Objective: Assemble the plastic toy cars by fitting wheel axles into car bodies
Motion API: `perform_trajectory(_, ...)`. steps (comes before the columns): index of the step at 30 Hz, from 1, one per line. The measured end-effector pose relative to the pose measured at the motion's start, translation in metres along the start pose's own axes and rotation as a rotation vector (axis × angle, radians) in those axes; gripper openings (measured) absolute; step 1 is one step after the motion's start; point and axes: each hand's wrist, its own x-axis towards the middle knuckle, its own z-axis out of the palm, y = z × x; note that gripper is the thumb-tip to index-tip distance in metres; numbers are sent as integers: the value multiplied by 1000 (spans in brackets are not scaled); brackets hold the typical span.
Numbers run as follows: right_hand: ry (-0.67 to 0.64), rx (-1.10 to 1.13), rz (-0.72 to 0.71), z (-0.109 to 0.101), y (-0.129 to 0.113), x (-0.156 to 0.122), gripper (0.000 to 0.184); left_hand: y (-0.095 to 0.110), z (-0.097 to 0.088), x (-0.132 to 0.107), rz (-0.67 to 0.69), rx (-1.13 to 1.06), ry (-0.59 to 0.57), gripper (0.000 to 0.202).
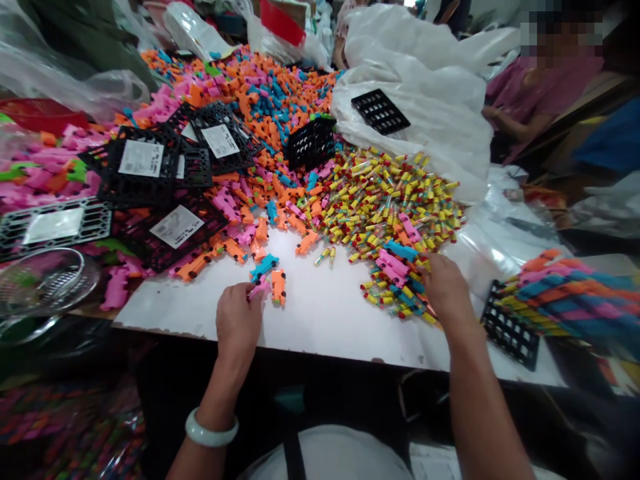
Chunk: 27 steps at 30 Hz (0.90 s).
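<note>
My left hand is closed, pinching a small pink toy car over the white tabletop. Right beside it lie a blue toy car and an orange toy car. My right hand has its fingers curled at the right edge of a small heap of yellow tubes with red ends. A pink toy car and several blue ones lie on that heap. What the right fingertips grip is hidden.
A big pile of toy cars covers the back, with black plastic racks on it. Yellow tubes spread beside a white plastic bag. A filled rack stands right; a clear basket left. A person sits nearby.
</note>
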Motion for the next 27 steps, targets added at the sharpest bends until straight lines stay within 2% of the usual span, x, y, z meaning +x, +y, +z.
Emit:
perform_trajectory(2, -7, 73, -29, 7, 4, -2, 31, -7, -1, -2, -26, -38, -13, 41)
perform_trajectory(5, 93, 194, 1, 2, 4, -4, 32, -15, -2, -5, 25, -54, -2, 42)
perform_trajectory(8, 178, 308, 85, -8, -17, -5, 33, -15, 2, -9, 88, 15, 49, 48)
perform_trajectory(10, 108, 426, 68, -8, -48, -10, 32, -12, 5, -12, 113, 95, 51, 52)
perform_trajectory(14, -280, 682, -151, 18, -122, -22, 23, -7, 7, -14, 129, 91, 19, 42)
perform_trajectory(16, -352, 714, -199, 33, -149, -27, 16, -6, 3, -16, 116, 5, 9, 41)
perform_trajectory(18, -348, 706, -268, 43, -163, -29, 14, -6, -2, -19, 76, -128, -2, 43)
perform_trajectory(22, -275, 728, -381, 48, -157, -28, 28, -1, -10, -31, -91, -370, -49, 50)
perform_trajectory(27, -168, 665, -333, 37, -135, -40, 37, 11, -13, -45, -145, -548, -142, 53)
